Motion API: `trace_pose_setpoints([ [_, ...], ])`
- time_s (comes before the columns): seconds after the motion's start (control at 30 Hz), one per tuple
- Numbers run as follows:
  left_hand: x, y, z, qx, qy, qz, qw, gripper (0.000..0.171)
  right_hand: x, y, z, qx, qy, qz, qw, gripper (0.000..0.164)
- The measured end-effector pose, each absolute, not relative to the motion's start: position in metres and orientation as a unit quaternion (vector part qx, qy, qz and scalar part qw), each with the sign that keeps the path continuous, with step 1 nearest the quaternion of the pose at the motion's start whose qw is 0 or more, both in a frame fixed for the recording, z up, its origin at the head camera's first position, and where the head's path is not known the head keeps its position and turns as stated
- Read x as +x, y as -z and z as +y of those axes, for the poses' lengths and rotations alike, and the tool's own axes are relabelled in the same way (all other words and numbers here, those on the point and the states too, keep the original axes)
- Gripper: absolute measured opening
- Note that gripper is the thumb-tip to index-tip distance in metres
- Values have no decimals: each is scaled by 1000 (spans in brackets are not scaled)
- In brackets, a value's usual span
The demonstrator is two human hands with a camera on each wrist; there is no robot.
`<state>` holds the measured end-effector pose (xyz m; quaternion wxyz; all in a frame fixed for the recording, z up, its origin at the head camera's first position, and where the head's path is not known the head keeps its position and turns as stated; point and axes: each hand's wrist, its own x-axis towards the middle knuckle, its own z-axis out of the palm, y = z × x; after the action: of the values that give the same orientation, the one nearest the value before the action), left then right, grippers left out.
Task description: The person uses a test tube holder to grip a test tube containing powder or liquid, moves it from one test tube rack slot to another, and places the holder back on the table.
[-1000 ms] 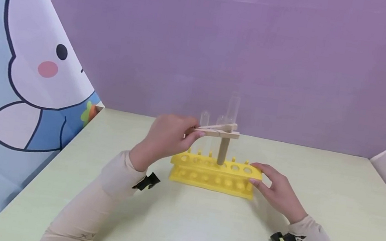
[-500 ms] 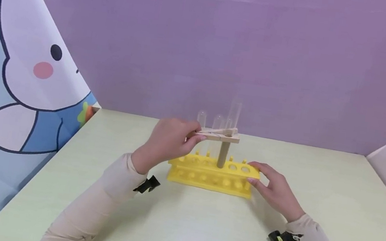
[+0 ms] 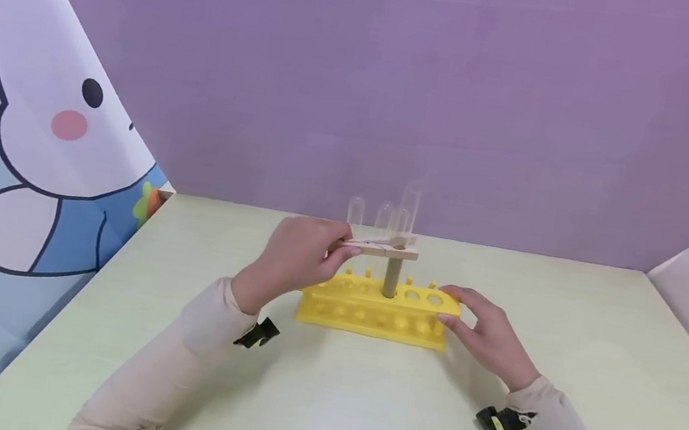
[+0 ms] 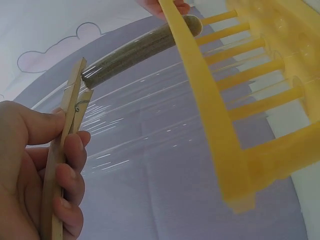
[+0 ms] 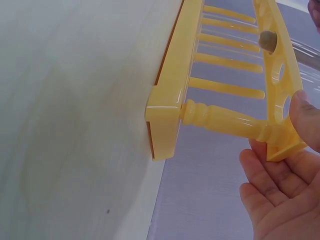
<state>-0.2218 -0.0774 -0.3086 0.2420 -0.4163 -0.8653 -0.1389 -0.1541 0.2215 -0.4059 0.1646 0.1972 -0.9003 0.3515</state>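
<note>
My left hand [image 3: 301,254] grips a wooden test tube clamp [image 4: 73,100], fingers curled round its handle. The clamp's far end holds a glass test tube [image 3: 392,277] upright, with brown matter filling its lower part. In the right wrist view the tube's rounded bottom [image 5: 268,41] pokes through a hole in the top plate of the yellow test tube rack [image 3: 368,326]. With thumb above and fingers beneath, my right hand [image 3: 489,332] holds the right end of that top plate.
Several clear test tubes [image 3: 355,211] stand round end up along the back of the rack, on its pegs. The rack rests on a pale table [image 3: 331,404]. A purple backdrop [image 3: 401,91] rises behind, with a cartoon-printed cloth [image 3: 26,126] at left.
My left hand has lowered the clamp and the test tube toward the rack, and the tube's bottom has entered a hole. The right hand keeps its hold on the rack.
</note>
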Motion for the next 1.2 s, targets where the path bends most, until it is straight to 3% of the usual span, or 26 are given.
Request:
trace_pose_setpoints([
  [1.2,-224,337,-79,-430,97,-873,207,21,-156,403,219,187,-346,-906,158,42],
])
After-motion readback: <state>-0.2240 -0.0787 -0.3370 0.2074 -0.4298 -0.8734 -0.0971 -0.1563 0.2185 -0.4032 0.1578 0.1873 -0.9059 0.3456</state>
